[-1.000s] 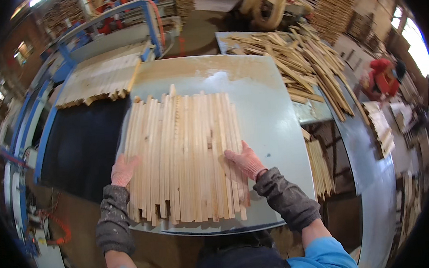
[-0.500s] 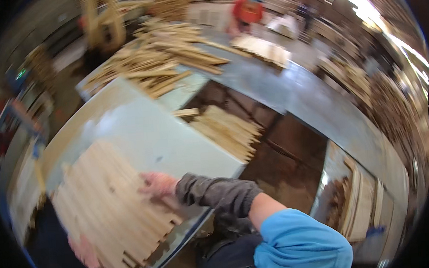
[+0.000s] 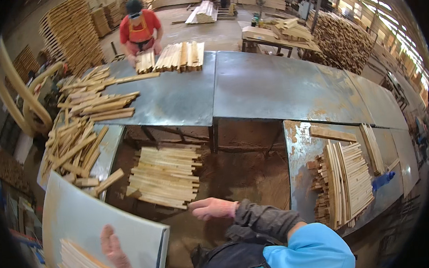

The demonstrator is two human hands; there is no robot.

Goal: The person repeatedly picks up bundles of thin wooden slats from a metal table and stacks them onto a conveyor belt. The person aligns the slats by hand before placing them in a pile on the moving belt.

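Right hand in a pink knit glove [image 3: 211,209] has left the edge of the strip panel, where it rests in both earlier frames, and now hangs out over the gap beyond the bench. Left hand, likewise gloved in pink [image 3: 114,250], is also off the panel's side. View has swung to the right, so the panel now lies at lower left.

Hands: both empty. Left is open, fingers extended, above the pale blue-grey smooth-topped bench [image 3: 81,201]. Right is open, fingers reaching left, just beside the near corner of a stack of yellowish wooden strips [image 3: 163,176]; contact cannot be told.

Panel of pale wooden strips laid side by side [image 3: 82,267]: on the pale bench, near the left hand, partly cut off by the dark rim of the view. Stack of yellowish strips: lower down, in the opening between benches; its support is hidden.

Surroundings: loose heap of wooden offcuts [image 3: 80,142] at left. Long grey metal bench [image 3: 178,102] crosses beyond the opening; a co-worker in a red top [image 3: 139,33] stands behind it, hands near a row of short strips [image 3: 180,56]. At right, a rust-patched bench [image 3: 299,151] carries a pile of strips [image 3: 350,179] and a blue bottle-shaped object [image 3: 383,180].
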